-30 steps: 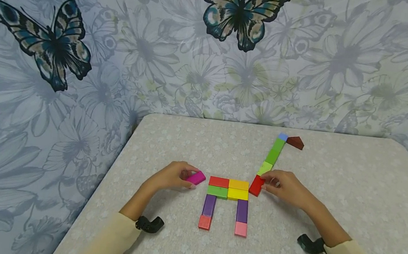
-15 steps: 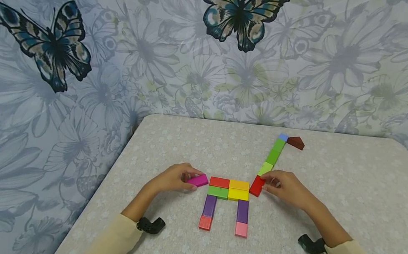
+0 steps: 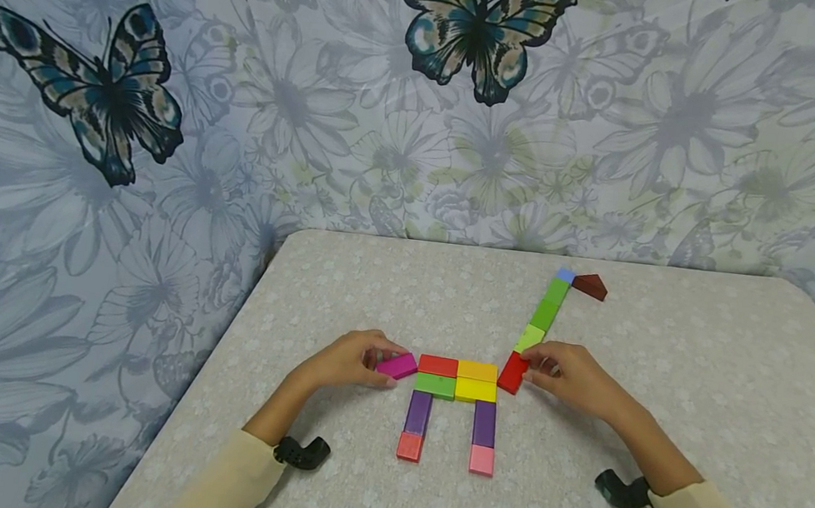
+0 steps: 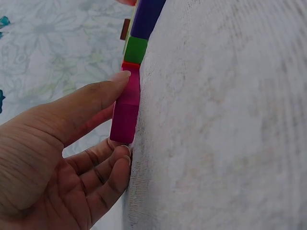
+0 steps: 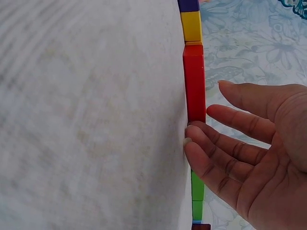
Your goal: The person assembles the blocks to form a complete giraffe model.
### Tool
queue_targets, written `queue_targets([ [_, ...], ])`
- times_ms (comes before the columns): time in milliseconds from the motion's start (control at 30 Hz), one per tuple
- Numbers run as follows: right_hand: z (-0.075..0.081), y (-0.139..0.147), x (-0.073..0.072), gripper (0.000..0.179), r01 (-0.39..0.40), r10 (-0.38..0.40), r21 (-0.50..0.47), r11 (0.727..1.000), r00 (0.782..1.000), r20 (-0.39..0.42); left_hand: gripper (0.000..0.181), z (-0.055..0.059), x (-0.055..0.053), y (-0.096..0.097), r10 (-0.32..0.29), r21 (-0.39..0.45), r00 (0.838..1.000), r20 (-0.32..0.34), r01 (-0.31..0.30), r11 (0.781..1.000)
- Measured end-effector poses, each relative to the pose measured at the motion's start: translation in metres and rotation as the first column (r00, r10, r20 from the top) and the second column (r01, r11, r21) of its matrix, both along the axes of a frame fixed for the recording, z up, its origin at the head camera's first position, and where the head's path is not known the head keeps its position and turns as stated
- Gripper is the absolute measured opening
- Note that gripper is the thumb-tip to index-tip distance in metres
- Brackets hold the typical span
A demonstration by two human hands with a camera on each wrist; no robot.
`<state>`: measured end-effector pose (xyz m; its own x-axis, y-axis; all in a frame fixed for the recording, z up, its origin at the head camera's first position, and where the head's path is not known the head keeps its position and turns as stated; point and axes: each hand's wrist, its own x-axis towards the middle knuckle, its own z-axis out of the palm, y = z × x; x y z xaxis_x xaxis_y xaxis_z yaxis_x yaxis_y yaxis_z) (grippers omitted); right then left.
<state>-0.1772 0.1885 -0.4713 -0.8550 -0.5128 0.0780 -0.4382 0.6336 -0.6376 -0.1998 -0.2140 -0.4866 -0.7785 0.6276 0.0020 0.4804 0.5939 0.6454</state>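
Note:
My left hand (image 3: 349, 357) pinches a magenta block (image 3: 398, 366) between thumb and fingers. The block lies tilted on the table, its right end against the red-and-green left end of a flat block figure. In the left wrist view the thumb lies along the magenta block (image 4: 125, 120). My right hand (image 3: 575, 377) is beside a slanted red block (image 3: 512, 373), fingertips at its edge. The right wrist view shows the thumb apart from the red block (image 5: 194, 86) and the fingers loosely bent. Yellow blocks (image 3: 476, 381) form the figure's right half.
Two purple blocks (image 3: 484, 424) stretch toward me, ending in coral (image 3: 410, 446) and pink (image 3: 481, 461) blocks. Beyond the red block runs a line of green blocks (image 3: 546, 313), a blue block (image 3: 565, 275) and a brown block (image 3: 590, 286). Patterned cloth covers the table (image 3: 669, 342).
My left hand has slid the magenta block right and slightly nearer, turning it a little, until it meets the figure's left end. The right hand has stayed at the red block.

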Motion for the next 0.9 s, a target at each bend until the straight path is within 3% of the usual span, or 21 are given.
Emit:
queue_targets([
  [567,-0.0017,0.0004,-0.0005,0.030,0.011,-0.011,0.009,1.000,1.000,0.001,0.040,0.0001,0.0002,-0.0021,-0.003,0.071,0.999,0.039,0.000,0.997],
  [900,-0.0028,0.0008,-0.0009,0.031,0.007,-0.007,0.009,1.000,1.000,0.004,0.040,-0.0033,-0.0020,-0.0021,0.009,0.090,1.000,0.011,-0.010,0.996],
])
